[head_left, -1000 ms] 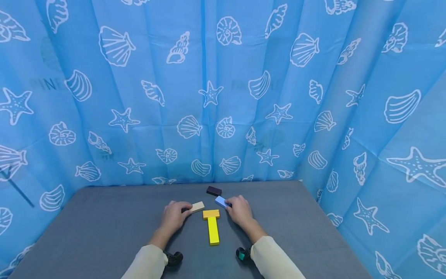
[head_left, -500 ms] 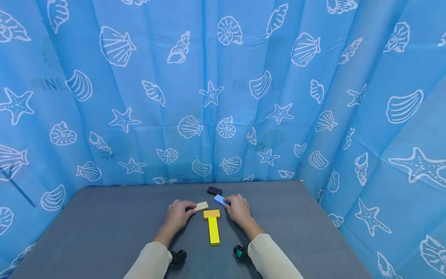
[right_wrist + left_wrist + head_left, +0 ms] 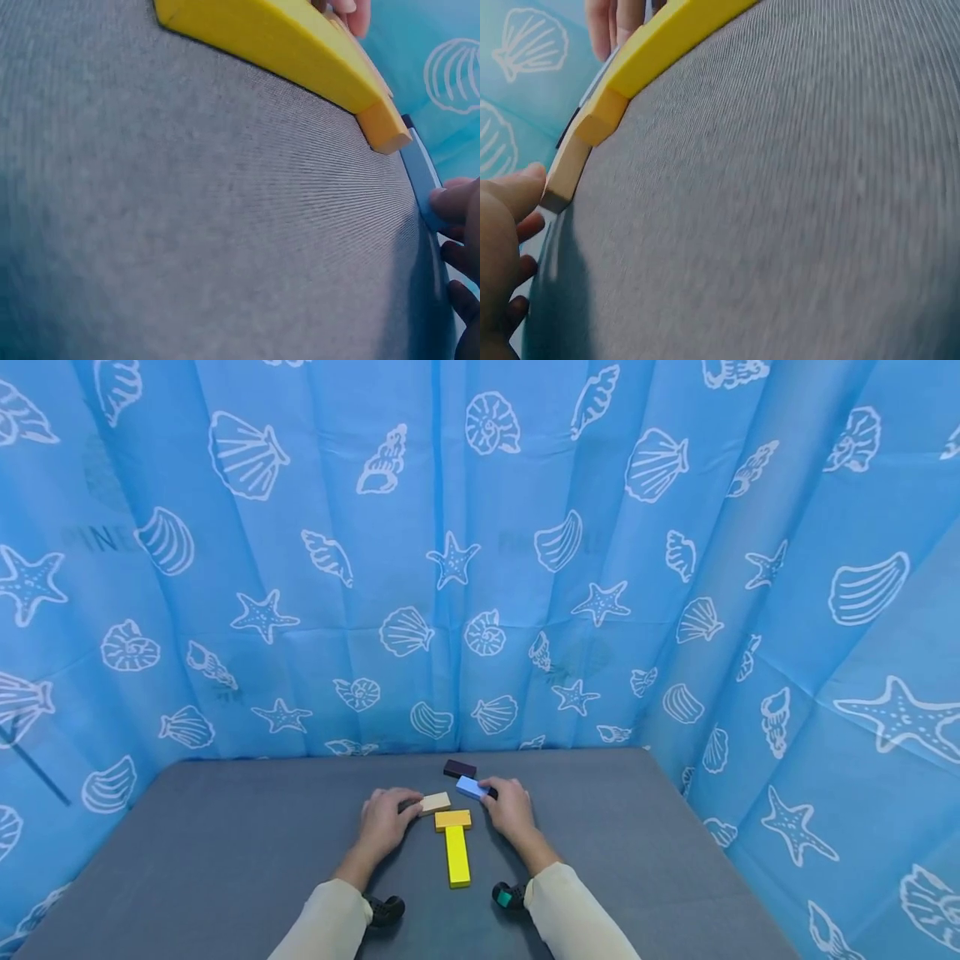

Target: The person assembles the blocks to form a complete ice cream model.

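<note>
My left hand (image 3: 384,823) pinches the left end of a beige block (image 3: 435,803), which lies just behind and left of an orange block (image 3: 453,819). The right hand (image 3: 512,814) grips the right end of a blue block (image 3: 470,787) between thumb and fingers. A long yellow block (image 3: 457,857) meets the orange one's front side, forming a T. In the left wrist view the thumb presses the near end of the beige block (image 3: 568,169). In the right wrist view fingertips hold the blue block (image 3: 420,180) flat on the cloth.
A dark block (image 3: 460,768) lies behind the blue one, near the back edge of the grey table (image 3: 247,852). Blue curtains (image 3: 450,668) with shell prints hang behind the table and along its right side.
The beige block has moved right, close to the orange block, with my left hand on it. The blue block has shifted left and slightly back in my right hand.
</note>
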The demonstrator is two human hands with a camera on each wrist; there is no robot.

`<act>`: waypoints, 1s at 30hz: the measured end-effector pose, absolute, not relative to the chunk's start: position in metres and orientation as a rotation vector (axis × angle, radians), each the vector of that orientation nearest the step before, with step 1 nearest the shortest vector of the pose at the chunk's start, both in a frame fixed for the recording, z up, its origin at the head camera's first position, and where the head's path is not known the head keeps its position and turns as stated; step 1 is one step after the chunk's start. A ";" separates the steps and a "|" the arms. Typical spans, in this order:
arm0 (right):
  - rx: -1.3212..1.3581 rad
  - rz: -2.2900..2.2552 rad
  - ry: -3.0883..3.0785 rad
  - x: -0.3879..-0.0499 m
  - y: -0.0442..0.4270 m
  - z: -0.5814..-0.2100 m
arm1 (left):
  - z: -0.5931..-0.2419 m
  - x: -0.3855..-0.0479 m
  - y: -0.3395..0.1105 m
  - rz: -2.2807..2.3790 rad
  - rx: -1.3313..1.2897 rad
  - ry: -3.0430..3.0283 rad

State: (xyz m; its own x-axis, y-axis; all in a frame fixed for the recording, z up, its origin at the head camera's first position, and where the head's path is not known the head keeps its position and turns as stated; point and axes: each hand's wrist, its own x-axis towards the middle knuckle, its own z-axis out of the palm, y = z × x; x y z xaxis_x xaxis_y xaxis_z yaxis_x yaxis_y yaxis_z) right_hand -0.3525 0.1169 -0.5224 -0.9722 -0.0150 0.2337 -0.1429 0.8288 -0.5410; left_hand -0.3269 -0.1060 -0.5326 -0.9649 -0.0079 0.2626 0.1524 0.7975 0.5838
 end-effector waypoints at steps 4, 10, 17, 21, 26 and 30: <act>0.136 0.938 -2.748 -0.354 0.118 -0.525 | -0.532 -0.327 -0.101 -0.980 0.024 -2.683; 0.071 1.119 -2.655 -0.357 0.121 -0.525 | -0.530 -0.329 -0.094 -1.008 0.165 -2.641; 0.008 1.073 -2.658 -0.360 0.122 -0.522 | -0.526 -0.327 -0.090 -0.991 0.178 -2.652; 0.018 1.015 -2.679 -0.361 0.120 -0.522 | -0.524 -0.326 -0.088 -0.959 0.159 -2.660; 0.038 0.975 -2.693 -0.361 0.117 -0.523 | -0.524 -0.329 -0.085 -0.914 0.152 -2.687; 0.035 0.925 -2.725 -0.361 0.114 -0.523 | -0.524 -0.331 -0.082 -0.877 0.153 -2.707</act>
State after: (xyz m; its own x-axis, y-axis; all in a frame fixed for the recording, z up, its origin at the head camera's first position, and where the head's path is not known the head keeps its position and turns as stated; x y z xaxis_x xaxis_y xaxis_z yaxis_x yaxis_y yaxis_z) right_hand -0.3613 0.1139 -0.5234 -0.9652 0.0608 0.2543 -0.1065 0.7968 -0.5947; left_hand -0.3306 -0.0816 -0.5241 -0.9519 -0.1888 0.2412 -0.0116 0.8091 0.5876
